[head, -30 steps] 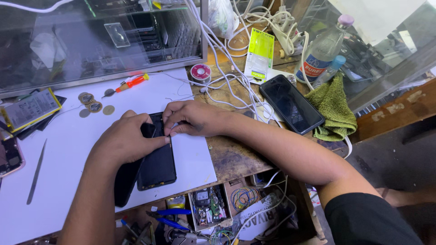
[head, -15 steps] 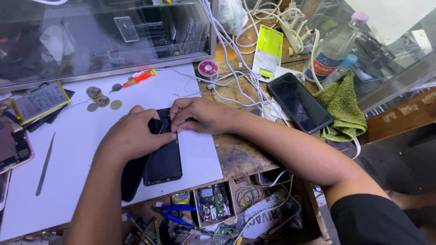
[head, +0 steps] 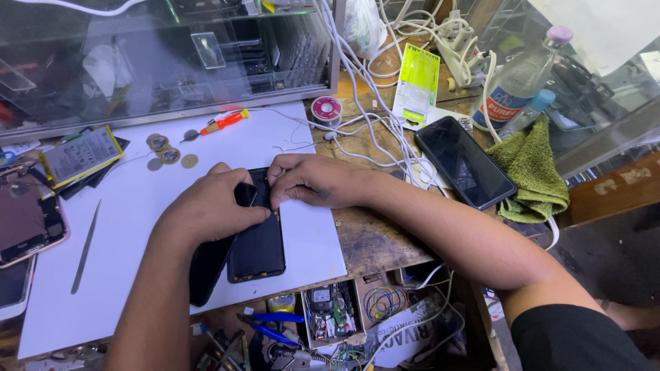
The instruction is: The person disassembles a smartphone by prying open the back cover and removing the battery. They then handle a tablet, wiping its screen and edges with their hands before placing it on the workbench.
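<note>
A black phone (head: 258, 237) lies flat on a white mat (head: 130, 227) that covers the left part of the desk (head: 375, 240). It is lengthwise toward the person, its near end close to the mat's front edge. Both hands are on the phone's far half. The left hand (head: 210, 209) lies curled over the phone's left edge, fingers bent and pressing down on it; a second dark slab (head: 206, 264) juts out from under this hand, just left of the phone. The right hand (head: 313, 180) rests at the phone's far right corner with its fingertips pinched together against the edge. Whether they grip a small part there cannot be told.

Left of the phone on the mat lies a thin metal pry tool (head: 84, 249). Beyond the phone, toward the glass cabinet (head: 165, 62), lie a few coins (head: 165, 150) and a small orange screwdriver (head: 218, 125). Farther left of the phone, at the mat's edge, lie a flat battery pack (head: 81, 155) and an opened device (head: 24, 223).

Right of the phone, off the mat, a second dark phone (head: 464, 161) lies at an angle, just beside a folded green cloth (head: 533, 172). White cables (head: 375, 103) run across the desk beyond the right hand. A clear bottle (head: 519, 86) stands behind the cloth. In front of the phone, below the desk edge, an open drawer (head: 330, 312) holds circuit boards and wires.
</note>
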